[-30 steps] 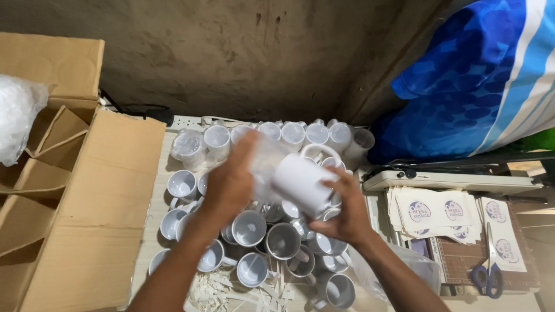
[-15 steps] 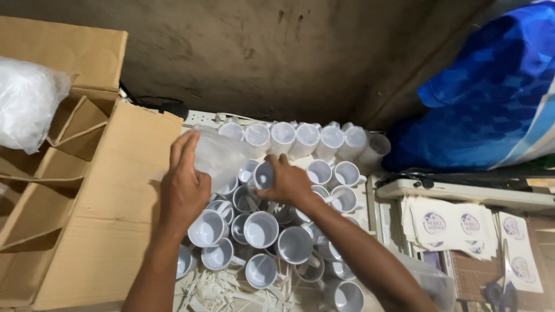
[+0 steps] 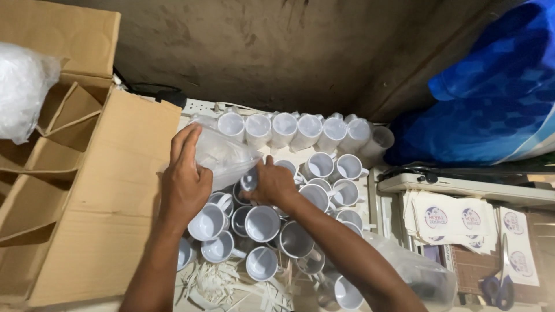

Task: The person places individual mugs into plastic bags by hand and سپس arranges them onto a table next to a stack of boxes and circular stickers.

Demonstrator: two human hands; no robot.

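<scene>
Left hand [image 3: 186,184] flat, fingers extended, pressing clear plastic bag [image 3: 222,151]. Right hand [image 3: 272,184] closed around white mug [image 3: 250,180], just beside left hand; long axis near upright, mouth facing up.

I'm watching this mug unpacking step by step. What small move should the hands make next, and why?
Probably pull the clear plastic bag away toward the cardboard box. The left hand lies flat on the bag, while the right hand holds a mug at the bag's mouth, low among the upright mugs, so the wrap looks nearly free.
</scene>
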